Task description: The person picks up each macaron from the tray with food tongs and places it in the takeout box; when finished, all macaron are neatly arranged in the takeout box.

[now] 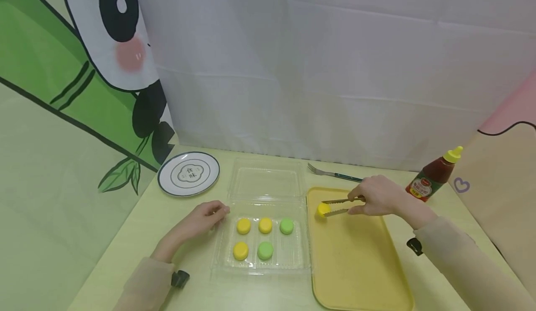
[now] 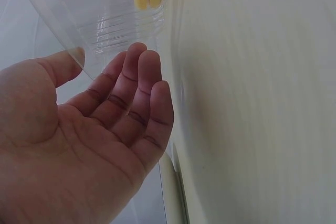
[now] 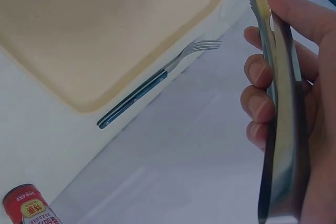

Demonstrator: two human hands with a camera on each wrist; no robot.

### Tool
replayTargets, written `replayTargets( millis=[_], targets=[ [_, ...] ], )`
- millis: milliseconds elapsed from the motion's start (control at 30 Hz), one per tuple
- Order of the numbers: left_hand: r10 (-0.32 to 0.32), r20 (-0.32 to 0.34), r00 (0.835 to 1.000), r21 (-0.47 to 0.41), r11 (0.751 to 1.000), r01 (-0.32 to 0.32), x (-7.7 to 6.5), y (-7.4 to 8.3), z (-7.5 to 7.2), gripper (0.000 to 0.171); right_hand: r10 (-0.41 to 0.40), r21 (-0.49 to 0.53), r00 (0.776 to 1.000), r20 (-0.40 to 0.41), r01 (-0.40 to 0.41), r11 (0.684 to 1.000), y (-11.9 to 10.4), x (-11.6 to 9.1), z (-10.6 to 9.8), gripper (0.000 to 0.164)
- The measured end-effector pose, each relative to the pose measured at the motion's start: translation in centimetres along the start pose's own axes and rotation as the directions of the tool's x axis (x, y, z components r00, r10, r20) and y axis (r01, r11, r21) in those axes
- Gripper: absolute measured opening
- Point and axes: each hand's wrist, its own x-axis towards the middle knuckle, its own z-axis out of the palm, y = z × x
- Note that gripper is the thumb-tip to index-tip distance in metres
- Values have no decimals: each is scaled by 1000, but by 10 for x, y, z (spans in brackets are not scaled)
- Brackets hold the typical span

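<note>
On the table (image 1: pixel 259 297), the box (image 1: pixel 289 256) lies with its lid (image 1: pixel 266 178) laid back behind it. Five macarons (image 1: pixel 265 225) sit in the box, three in the back row, two in front. The left hand (image 1: pixel 203 219) is at the box's left edge, the plate (image 1: pixel 169 173) behind that hand. Right of the box lies the tray (image 1: pixel 360 269); tongs (image 1: pixel 337 201) in the right hand (image 1: pixel 378 194) hold another macaron (image 1: pixel 322 209) at the tray's back left corner. The fork (image 1: pixel 335 174) lies behind the tray, the bottle (image 1: pixel 431 177) farther right
</note>
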Motion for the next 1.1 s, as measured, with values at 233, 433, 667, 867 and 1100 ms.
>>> replayTargets(
  millis=[233, 433, 667, 867, 1100],
  targets=[
    [-12, -3, 1000, -8, 1000, 12, -1, 1, 0, 28, -14, -19, 1000, -11, 13, 1000, -9, 2, -15, 18],
    [-19, -3, 1000, 11, 1000, 19, -1, 0, 1, 30, -45, -41, 998, -37, 44, 998, -15, 4, -25, 19],
    [-2, 2, 1000, -8, 1000, 2, 0, -2, 2, 29, -66, -59, 997, -29, 64, 996, -22, 9, -31, 28],
    [6, 6, 1000, -1, 1000, -6, 2, -3, 1, 29, -85, -65, 996, -37, 82, 994, -31, 13, -34, 31],
    [0, 1, 1000, 16, 1000, -1, 3, -4, 0, 30, -125, -68, 990, -60, 121, 990, -45, 19, -34, 36]
  ],
)
